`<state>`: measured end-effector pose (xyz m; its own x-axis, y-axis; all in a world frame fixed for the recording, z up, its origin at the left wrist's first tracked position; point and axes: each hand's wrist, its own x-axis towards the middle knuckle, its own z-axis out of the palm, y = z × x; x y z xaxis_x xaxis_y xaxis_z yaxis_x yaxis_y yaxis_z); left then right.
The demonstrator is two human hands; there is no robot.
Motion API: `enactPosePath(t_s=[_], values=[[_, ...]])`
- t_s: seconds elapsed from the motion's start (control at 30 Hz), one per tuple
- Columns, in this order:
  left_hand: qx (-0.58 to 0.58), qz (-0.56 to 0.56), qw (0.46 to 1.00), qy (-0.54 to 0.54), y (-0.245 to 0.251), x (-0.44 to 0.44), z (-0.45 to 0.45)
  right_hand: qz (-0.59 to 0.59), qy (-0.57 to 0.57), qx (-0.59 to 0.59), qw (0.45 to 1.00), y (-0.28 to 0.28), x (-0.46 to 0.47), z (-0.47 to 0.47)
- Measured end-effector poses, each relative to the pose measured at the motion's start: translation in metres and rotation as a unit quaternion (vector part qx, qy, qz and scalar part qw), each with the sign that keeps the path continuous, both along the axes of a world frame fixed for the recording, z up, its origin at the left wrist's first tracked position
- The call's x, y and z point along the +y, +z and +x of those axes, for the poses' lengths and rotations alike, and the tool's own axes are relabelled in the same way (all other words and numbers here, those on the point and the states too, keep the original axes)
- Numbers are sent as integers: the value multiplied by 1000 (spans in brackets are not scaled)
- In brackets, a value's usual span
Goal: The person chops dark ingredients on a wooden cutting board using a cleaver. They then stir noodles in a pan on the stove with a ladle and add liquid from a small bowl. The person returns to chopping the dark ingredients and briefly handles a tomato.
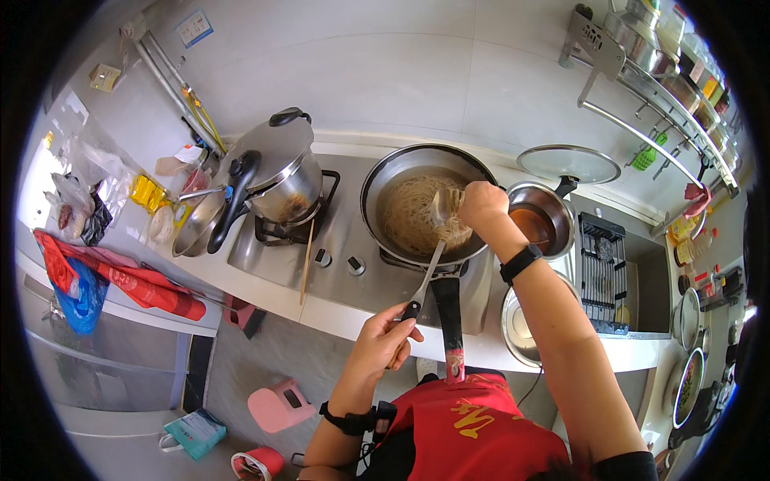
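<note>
My left hand (388,340) grips the black handle of a metal cooking utensil (428,279), its shaft slanting up into the wok. The utensil's shiny head (444,206) lies among pale noodles (415,210), some draped across its neck. The noodles sit in cloudy liquid in a deep wok (372,219) on the right burner. Its long black handle (446,306) points toward me. My right hand (484,204), fingers curled, is over the wok's right side, close to the utensil head and the noodles. Whatever its fingers may hold is hidden.
A pressure cooker (286,180) stands on the left burner, with chopsticks (308,264) in front. Right of the wok are a saucepan (562,225) of brown liquid, a glass lid (568,163), a bowl (511,324) and the sink (646,288). A pink stool (274,409) stands on the floor.
</note>
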<state>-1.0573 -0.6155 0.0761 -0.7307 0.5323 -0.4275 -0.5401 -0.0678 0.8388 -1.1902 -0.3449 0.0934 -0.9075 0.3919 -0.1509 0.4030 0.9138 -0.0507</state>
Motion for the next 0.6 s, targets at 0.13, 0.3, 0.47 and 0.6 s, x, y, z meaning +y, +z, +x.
enactPosePath(t_s=[0.13, 0.3, 0.47, 0.6], values=[[-6, -3, 1000, 14, -8, -1, -2, -9, 2, 4, 1000, 8, 7, -4], [-7, 20, 1000, 13, -12, -4, -3, -34, 14, 93, 995, 21, 14, 0], [11, -5, 999, 31, -17, -5, -7, -351, 80, 327, 874, 65, 14, 50], [336, -265, 902, 61, -18, 2, -22, -459, 38, 263, 848, 82, 8, 123]])
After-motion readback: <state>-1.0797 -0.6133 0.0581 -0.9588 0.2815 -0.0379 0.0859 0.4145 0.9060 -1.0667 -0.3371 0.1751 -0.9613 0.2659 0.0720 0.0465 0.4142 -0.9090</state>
